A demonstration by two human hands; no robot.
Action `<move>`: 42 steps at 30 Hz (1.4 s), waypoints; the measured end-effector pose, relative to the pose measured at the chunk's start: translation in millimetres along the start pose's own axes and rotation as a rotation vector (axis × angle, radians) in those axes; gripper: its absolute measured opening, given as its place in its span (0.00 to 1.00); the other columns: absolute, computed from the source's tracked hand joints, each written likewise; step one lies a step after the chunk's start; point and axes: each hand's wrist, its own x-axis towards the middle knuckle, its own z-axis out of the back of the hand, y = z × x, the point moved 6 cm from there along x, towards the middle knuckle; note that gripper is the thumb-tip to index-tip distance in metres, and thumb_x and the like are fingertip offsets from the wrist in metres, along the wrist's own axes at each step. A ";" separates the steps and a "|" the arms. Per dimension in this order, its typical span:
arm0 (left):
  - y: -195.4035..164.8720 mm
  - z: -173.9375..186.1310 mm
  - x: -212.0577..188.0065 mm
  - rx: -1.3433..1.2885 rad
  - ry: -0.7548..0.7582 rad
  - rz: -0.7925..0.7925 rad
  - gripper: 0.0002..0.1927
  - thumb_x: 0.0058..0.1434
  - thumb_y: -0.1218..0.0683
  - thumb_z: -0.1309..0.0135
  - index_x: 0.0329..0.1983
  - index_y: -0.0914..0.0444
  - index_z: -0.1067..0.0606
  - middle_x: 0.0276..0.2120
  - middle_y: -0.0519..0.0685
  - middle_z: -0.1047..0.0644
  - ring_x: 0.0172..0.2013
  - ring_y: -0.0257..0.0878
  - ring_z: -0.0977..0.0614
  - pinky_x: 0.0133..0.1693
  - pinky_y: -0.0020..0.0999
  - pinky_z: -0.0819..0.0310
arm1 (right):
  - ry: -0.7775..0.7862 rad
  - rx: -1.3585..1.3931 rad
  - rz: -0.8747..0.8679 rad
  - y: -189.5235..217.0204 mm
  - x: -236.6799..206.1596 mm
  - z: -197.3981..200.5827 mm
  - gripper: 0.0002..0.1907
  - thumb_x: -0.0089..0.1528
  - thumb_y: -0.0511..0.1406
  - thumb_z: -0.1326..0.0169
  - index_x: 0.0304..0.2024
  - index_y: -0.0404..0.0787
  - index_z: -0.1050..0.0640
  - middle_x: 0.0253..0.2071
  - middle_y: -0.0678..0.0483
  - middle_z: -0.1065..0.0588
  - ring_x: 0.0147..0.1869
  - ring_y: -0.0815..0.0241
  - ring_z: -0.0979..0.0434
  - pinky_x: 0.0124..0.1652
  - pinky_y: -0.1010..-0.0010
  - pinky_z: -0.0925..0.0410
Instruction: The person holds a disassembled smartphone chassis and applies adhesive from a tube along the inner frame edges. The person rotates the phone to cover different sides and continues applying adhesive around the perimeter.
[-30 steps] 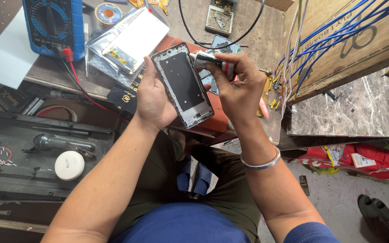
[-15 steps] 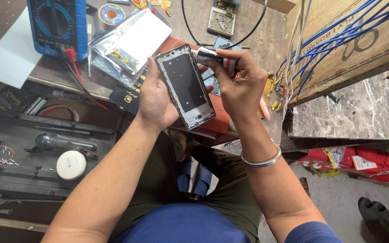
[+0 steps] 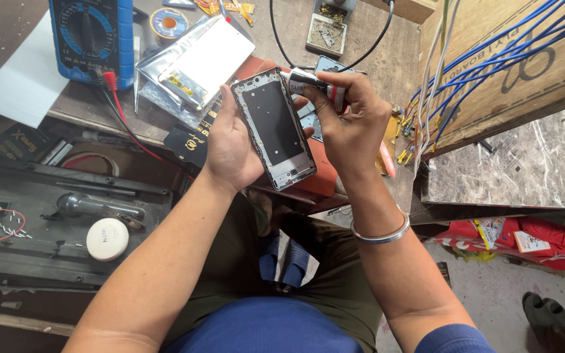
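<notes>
Tube (image 3: 314, 85) nearer phone frame (image 3: 274, 127), nozzle hidden; both grips pinching.

we have one view, worn on the head, looking steeply down and close over the workbench (image 3: 374, 78) front edge; the floor, seemingly far below, fills the lower right.

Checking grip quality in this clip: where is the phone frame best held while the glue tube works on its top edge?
By its long side edges near the lower half, from beneath, as the left hand does. The phone frame is flat, thin and face-up, so its top stays free for the glue tube in the right hand.
</notes>
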 end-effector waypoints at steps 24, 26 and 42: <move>-1.2 1.9 1.9 -0.037 -0.021 0.013 0.38 0.74 0.31 0.76 0.79 0.57 0.47 0.67 0.60 0.32 0.66 0.53 0.29 0.63 0.62 0.28 | -0.273 1.479 -0.656 -33.6 -41.0 45.7 0.13 0.66 0.33 0.40 0.50 0.34 0.24 0.39 0.51 0.23 0.37 0.66 0.25 0.34 0.80 0.35; -1.6 2.2 2.8 -0.032 -0.025 0.011 0.38 0.74 0.32 0.75 0.78 0.57 0.45 0.67 0.61 0.32 0.66 0.53 0.29 0.63 0.62 0.28 | -0.199 1.743 -0.712 -23.9 -52.4 44.5 0.14 0.66 0.34 0.43 0.52 0.34 0.26 0.43 0.50 0.23 0.39 0.66 0.24 0.35 0.81 0.34; -2.3 -0.5 2.4 -0.075 -0.001 0.027 0.37 0.76 0.32 0.75 0.78 0.58 0.44 0.65 0.57 0.30 0.65 0.52 0.28 0.64 0.63 0.31 | -0.120 0.228 -0.035 -18.5 -19.3 2.9 0.14 0.68 0.23 0.41 0.54 0.33 0.28 0.45 0.47 0.21 0.48 0.62 0.17 0.37 0.73 0.20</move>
